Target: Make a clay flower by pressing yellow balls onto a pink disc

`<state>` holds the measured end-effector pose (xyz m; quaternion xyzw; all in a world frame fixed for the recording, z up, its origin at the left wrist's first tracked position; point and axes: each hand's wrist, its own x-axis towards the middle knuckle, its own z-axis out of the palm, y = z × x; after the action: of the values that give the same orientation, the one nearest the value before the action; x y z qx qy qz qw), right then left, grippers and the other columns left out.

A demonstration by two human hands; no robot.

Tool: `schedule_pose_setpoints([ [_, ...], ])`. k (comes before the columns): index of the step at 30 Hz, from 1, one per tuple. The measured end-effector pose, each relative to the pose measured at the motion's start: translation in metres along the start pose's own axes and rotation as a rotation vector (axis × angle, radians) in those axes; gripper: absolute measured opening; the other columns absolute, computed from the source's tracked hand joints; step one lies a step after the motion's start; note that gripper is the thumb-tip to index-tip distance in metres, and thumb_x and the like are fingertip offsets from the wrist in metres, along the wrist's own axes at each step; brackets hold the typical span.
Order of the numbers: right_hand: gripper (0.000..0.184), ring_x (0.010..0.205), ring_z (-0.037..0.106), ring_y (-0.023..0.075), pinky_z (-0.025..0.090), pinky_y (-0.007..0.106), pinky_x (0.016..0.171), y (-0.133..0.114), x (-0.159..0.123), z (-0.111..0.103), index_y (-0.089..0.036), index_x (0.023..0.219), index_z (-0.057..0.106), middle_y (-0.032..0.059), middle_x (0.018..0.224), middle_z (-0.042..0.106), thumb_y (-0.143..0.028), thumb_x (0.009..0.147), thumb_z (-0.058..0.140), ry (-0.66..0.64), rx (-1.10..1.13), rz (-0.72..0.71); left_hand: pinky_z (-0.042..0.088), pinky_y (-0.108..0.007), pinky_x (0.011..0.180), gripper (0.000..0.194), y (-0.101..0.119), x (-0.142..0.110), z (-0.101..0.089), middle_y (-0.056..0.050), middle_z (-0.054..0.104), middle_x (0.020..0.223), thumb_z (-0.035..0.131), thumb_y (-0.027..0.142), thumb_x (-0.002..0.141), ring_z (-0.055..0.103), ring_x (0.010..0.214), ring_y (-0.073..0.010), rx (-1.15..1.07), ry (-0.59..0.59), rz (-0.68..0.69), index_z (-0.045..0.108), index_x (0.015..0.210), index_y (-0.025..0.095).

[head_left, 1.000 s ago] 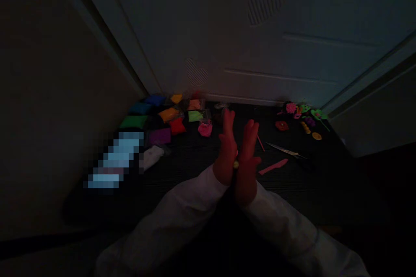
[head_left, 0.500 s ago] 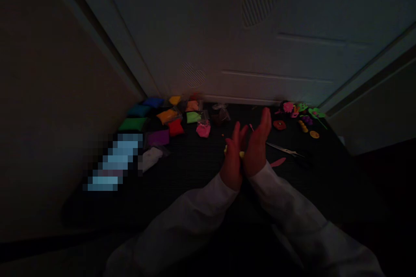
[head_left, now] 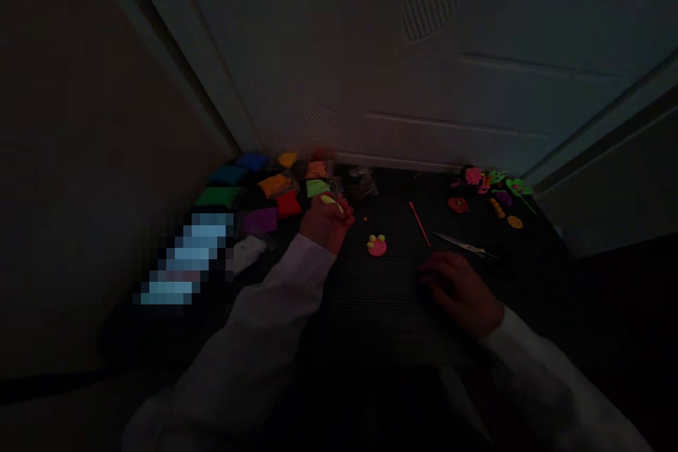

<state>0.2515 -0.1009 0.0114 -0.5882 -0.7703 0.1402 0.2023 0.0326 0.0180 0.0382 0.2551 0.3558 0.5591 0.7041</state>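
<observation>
Holding yellow piece (head_left: 331,203) in left hand (head_left: 322,224), with right hand (head_left: 466,294) near scissors (head_left: 465,246), pink disc (head_left: 378,249) with yellow balls (head_left: 381,238) between.

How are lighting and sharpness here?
Head view: very dim, the black table fading out at its near edge; head view: the pixelated patch at picture left is brightest, its detail unreadable; head view: the yellow piece in the left hand stands out, the right hand looks dim and soft, the scissors lose their handles to shadow.
</observation>
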Motion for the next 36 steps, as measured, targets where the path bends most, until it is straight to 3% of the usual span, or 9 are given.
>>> schedule_pose_setpoints([
  [4, 0.021, 0.089, 0.054, 0.0191, 0.044, 0.039, 0.080, 0.031, -0.008, 0.013, -0.020, 0.091, 0.060, 0.0077, 0.094, 0.058, -0.025, 0.079, 0.045, 0.010, -0.159, -0.001, 0.029, -0.017, 0.040, 0.037, -0.006, 0.016, -0.006, 0.007, 0.050, 0.052, 0.041, -0.002, 0.046, 0.049, 0.043, -0.0095, 0.172, -0.084, 0.006, 0.034, 0.074, 0.021],
  [7, 0.022, 0.085, 0.054, 0.0204, 0.046, 0.040, 0.076, 0.041, 0.001, 0.009, -0.018, 0.087, 0.062, 0.0095, 0.089, 0.058, -0.027, 0.079, 0.044, 0.072, -0.180, 0.030, 0.034, -0.019, 0.041, 0.032, -0.008, 0.019, -0.009, 0.001, 0.060, 0.060, 0.053, -0.001, 0.052, 0.055, 0.048, -0.0112, 0.332, -0.216, -0.072, 0.045, 0.077, 0.016],
  [11, 0.026, 0.090, 0.053, 0.0208, 0.046, 0.040, 0.080, 0.026, 0.025, -0.003, -0.018, 0.097, 0.058, 0.0106, 0.096, 0.056, -0.031, 0.077, 0.047, 0.160, -0.172, 0.033, 0.040, -0.018, 0.046, 0.026, -0.007, 0.019, -0.012, -0.003, 0.065, 0.071, 0.063, 0.009, 0.058, 0.059, 0.059, -0.0107, 0.471, -0.342, -0.114, 0.059, 0.083, 0.012],
  [14, 0.037, 0.104, 0.048, 0.0177, 0.043, 0.035, 0.089, -0.004, 0.051, -0.005, -0.020, 0.111, 0.050, 0.0092, 0.111, 0.050, -0.032, 0.076, 0.050, 0.238, -0.065, -0.096, 0.043, -0.018, 0.051, 0.031, -0.008, 0.018, -0.013, -0.002, 0.065, 0.073, 0.066, 0.014, 0.058, 0.059, 0.062, -0.0096, 0.515, -0.389, -0.115, 0.062, 0.089, 0.013],
  [16, 0.042, 0.110, 0.045, 0.0189, 0.039, 0.039, 0.095, -0.021, 0.070, 0.000, -0.021, 0.116, 0.045, 0.0091, 0.117, 0.048, -0.031, 0.075, 0.051, 0.263, 0.011, -0.251, 0.045, -0.018, 0.056, 0.033, -0.010, 0.017, -0.014, -0.002, 0.066, 0.074, 0.067, 0.014, 0.058, 0.059, 0.063, -0.0086, 0.517, -0.394, -0.077, 0.061, 0.091, 0.015],
  [19, 0.040, 0.107, 0.047, 0.0182, 0.040, 0.039, 0.093, -0.032, 0.089, 0.012, -0.021, 0.115, 0.045, 0.0081, 0.115, 0.052, -0.026, 0.076, 0.050, 0.223, 0.063, -0.326, 0.046, -0.019, 0.062, 0.028, -0.014, 0.013, -0.017, -0.001, 0.066, 0.071, 0.067, 0.011, 0.056, 0.060, 0.065, -0.0084, 0.493, -0.355, -0.005, 0.061, 0.083, 0.016],
  [24, 0.026, 0.088, 0.056, 0.0147, 0.047, 0.032, 0.078, -0.027, 0.088, 0.025, -0.019, 0.102, 0.053, 0.0058, 0.095, 0.061, -0.026, 0.077, 0.049, 0.199, 0.133, -0.317, 0.046, -0.019, 0.062, 0.020, -0.020, 0.004, -0.015, -0.002, 0.065, 0.068, 0.068, 0.006, 0.053, 0.060, 0.063, -0.0088, 0.479, -0.340, -0.059, 0.060, 0.070, 0.013],
  [30, 0.024, 0.081, 0.057, 0.0131, 0.047, 0.027, 0.072, -0.030, 0.078, 0.023, -0.017, 0.098, 0.054, 0.0056, 0.088, 0.062, -0.026, 0.075, 0.051, 0.240, 0.134, -0.292, 0.048, -0.021, 0.054, 0.022, -0.023, -0.005, -0.008, -0.004, 0.066, 0.067, 0.066, 0.005, 0.055, 0.061, 0.056, -0.0111, 0.410, -0.339, -0.135, 0.059, 0.074, 0.013],
  [36, 0.021, 0.076, 0.057, 0.0120, 0.047, 0.025, 0.068, -0.036, 0.077, 0.023, -0.017, 0.093, 0.054, 0.0047, 0.083, 0.062, -0.022, 0.073, 0.052, 0.273, 0.140, -0.319, 0.043, -0.014, 0.042, 0.016, -0.026, -0.008, -0.005, 0.000, 0.062, 0.055, 0.064, 0.002, 0.055, 0.054, 0.044, -0.0061, 0.407, -0.281, -0.167, 0.059, 0.064, 0.013],
])
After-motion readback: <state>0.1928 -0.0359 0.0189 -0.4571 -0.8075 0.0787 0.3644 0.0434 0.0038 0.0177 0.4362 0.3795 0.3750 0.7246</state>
